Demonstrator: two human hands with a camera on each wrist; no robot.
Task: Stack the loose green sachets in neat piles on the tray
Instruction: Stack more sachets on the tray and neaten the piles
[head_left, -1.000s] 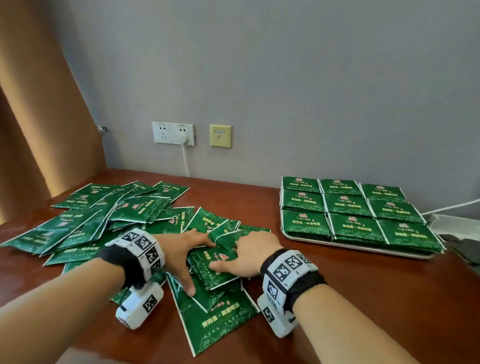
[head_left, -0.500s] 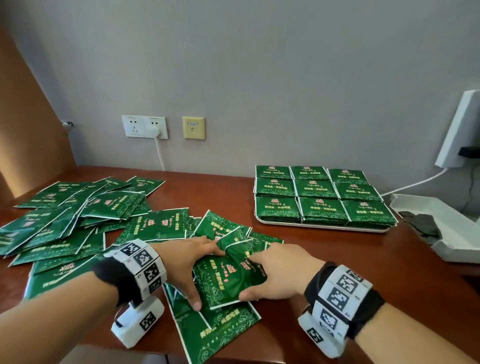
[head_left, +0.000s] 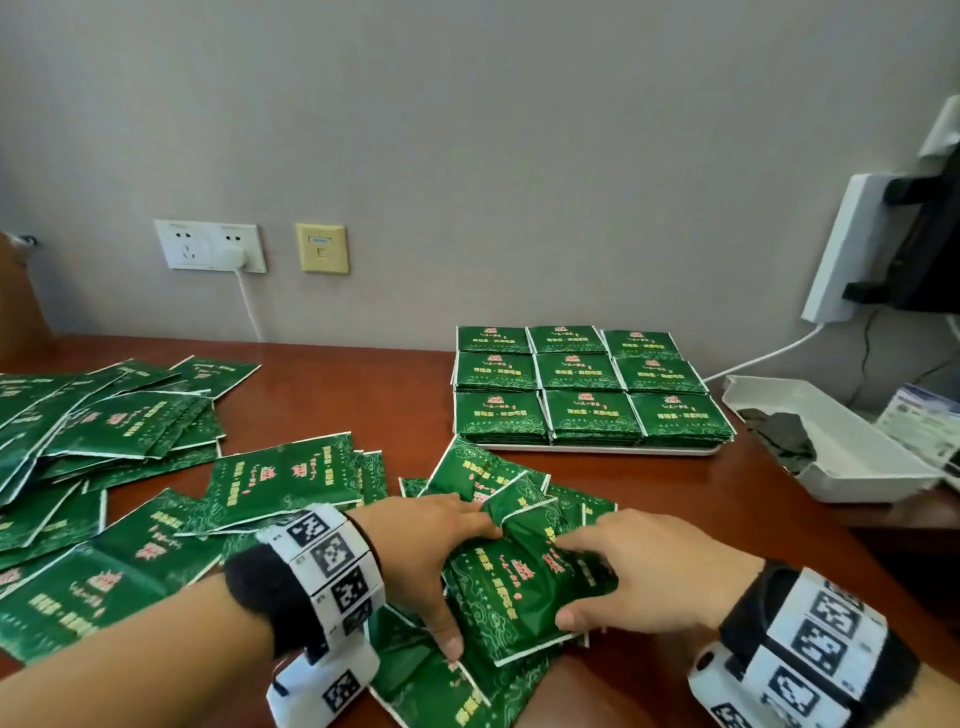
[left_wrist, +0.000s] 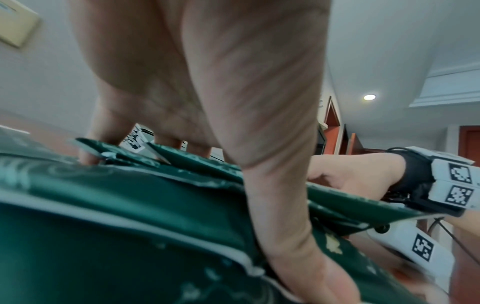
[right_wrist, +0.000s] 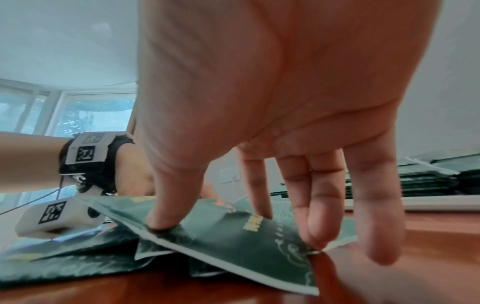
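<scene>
Both hands close in on a small bundle of green sachets (head_left: 514, 587) at the table's near middle. My left hand (head_left: 441, 566) holds its left side, thumb at the near edge and fingers at the far edge. From the right, my right hand (head_left: 587, 579) grips it, the thumb (right_wrist: 166, 205) on top and the fingertips (right_wrist: 311, 236) at the corner. The bundle's near edge (right_wrist: 233, 253) is tilted up off the wood. Many loose sachets (head_left: 130, 426) lie scattered to the left. The white tray (head_left: 597, 450) at the back right carries neat piles of sachets (head_left: 582, 371) in a grid.
A white open box (head_left: 852, 467) holding a dark item (head_left: 779, 436) sits right of the tray, close to the table's right edge. Wall sockets (head_left: 210, 245) with a plugged-in white cable lie behind. A white device (head_left: 852, 249) hangs on the wall at the right.
My right hand has shifted from the top of the sachets to their right edge, and both hands have drawn them into a bundle. The head view has swung right.
</scene>
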